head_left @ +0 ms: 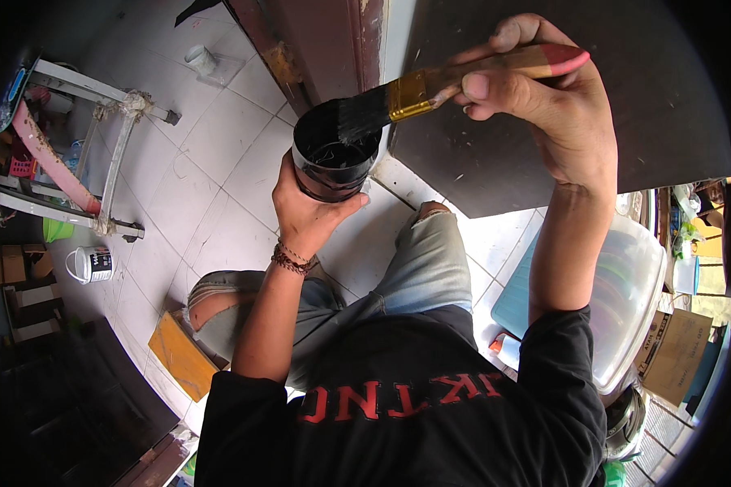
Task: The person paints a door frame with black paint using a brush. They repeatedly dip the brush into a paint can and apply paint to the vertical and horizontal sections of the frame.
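My left hand [313,209] is wrapped round a cup [333,180] streaked with black paint, holding it up in front of me. Dark paint shows inside the cup. Between thumb and fingers, my right hand [536,89] grips a paintbrush [451,81] with a wooden handle, a red tip and a gold-coloured metal band. The brush is tilted, and its black bristles reach over the cup's rim into the opening. Whether they touch the paint is hard to make out. Just behind the brush stands a large dark panel [495,154].
A reddish-brown frame [321,49] rises beyond the cup. On the left are a paint-splashed metal stand [122,154] and a small white pail [89,264]. A white cup [199,58] sits farther off on the tiled floor [219,154]. To my right are a translucent plastic bin [633,284] and a cardboard box [676,355].
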`<state>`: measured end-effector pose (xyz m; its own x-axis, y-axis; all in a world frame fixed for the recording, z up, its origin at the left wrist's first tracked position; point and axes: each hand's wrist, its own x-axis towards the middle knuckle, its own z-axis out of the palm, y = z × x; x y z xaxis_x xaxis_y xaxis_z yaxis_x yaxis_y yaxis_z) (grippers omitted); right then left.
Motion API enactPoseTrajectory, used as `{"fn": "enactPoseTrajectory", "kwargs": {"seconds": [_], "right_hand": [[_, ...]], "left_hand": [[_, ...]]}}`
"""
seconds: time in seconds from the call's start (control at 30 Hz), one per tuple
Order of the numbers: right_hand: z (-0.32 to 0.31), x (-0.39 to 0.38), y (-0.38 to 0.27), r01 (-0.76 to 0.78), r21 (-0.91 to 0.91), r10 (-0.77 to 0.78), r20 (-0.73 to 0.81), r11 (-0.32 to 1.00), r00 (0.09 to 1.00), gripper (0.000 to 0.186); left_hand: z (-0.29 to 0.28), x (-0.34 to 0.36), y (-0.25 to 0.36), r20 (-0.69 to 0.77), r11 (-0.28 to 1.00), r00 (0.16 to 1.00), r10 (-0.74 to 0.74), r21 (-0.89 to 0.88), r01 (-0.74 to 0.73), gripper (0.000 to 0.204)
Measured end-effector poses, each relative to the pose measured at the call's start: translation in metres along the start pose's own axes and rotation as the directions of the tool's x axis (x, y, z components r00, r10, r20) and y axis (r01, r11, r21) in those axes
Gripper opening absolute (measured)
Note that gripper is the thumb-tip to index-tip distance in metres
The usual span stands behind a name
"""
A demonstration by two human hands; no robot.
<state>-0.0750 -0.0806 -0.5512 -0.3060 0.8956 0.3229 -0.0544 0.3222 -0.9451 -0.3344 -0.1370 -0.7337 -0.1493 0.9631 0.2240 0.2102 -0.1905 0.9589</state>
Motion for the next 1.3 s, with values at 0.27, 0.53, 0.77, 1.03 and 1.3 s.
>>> {"fn": "enactPoseTrajectory", "kwargs": {"seconds": [0.27, 0.53, 0.77, 1.03, 1.3], "right_hand": [[0.014, 0.01, 0.0, 0.013, 0.002, -0.013, 0.201, 1.0, 0.98, 0.023], [0.023, 0.016, 0.004, 0.106, -0.207, -0.019, 0.383, 0.973, 0.924, 0.019], [0.03, 0.03, -0.004, 0.118, -0.447, 0.086, 0.411, 0.887, 0.908, 0.022], [0.043, 0.025, -0.002, 0.323, -0.453, -0.17, 0.346, 0.831, 0.923, 0.02], [0.04, 0.004, -0.014, 0.374, -0.504, -0.246, 0.303, 0.779, 0.921, 0.025]], "left_hand": [[0.009, -0.011, 0.0, -0.01, 0.996, 0.997, -0.072, 0.061, 0.073, 0.096], [0.016, -0.013, 0.021, -0.05, 0.979, 0.997, 0.058, 0.197, -0.047, 0.092], [0.016, -0.019, 0.033, -0.038, 0.96, 0.989, 0.14, 0.251, -0.126, 0.088], [0.013, -0.014, 0.032, -0.065, 0.922, 0.977, 0.204, 0.348, -0.169, 0.091], [0.013, -0.014, 0.035, -0.119, 0.927, 0.98, 0.157, 0.36, -0.105, 0.09]]}}
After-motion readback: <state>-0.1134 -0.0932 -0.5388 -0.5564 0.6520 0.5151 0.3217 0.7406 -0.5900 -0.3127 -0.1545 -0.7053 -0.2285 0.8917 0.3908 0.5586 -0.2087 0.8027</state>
